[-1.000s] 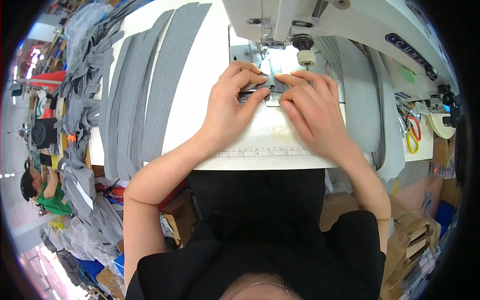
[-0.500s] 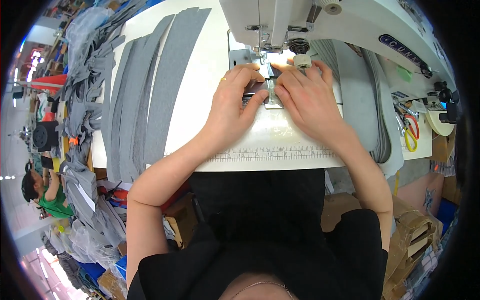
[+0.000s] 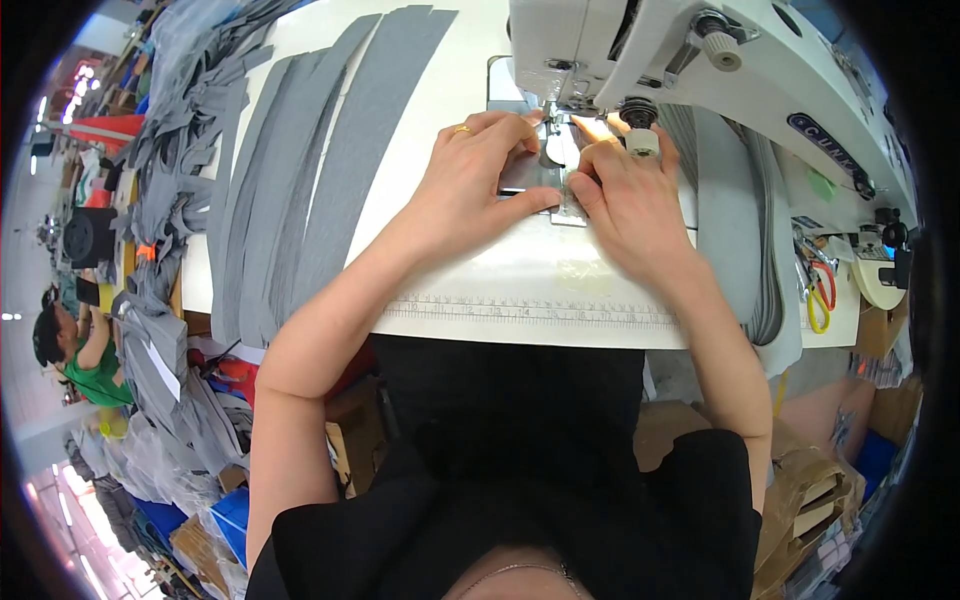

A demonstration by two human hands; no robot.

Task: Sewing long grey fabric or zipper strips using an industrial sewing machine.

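Observation:
Both my hands are at the needle area of a white sewing machine (image 3: 590,60). My left hand (image 3: 480,165) lies left of the presser foot, its fingers bent together toward the needle and its thumb stretched across the metal needle plate (image 3: 568,212). My right hand (image 3: 630,190) is closed to the right of the foot, thumb against the bent fingers, some fingertips behind a black-and-white tension knob (image 3: 641,140). Whatever the fingertips hold is hidden or too small to make out. Long grey fabric strips (image 3: 385,130) lie left of my left hand.
Stacked grey fabric pieces (image 3: 727,220) lie right of my right hand and hang over the table edge. Beyond them are scissors (image 3: 820,300) with red and yellow handles. A printed ruler (image 3: 530,312) runs along the front edge. Far left, a person in green (image 3: 95,375) stands beside heaped grey fabric (image 3: 165,210).
The view has shifted, so machine and table sit further right. My left thumb has moved away from its fingers, and the dark greenish sliver between my hands no longer shows.

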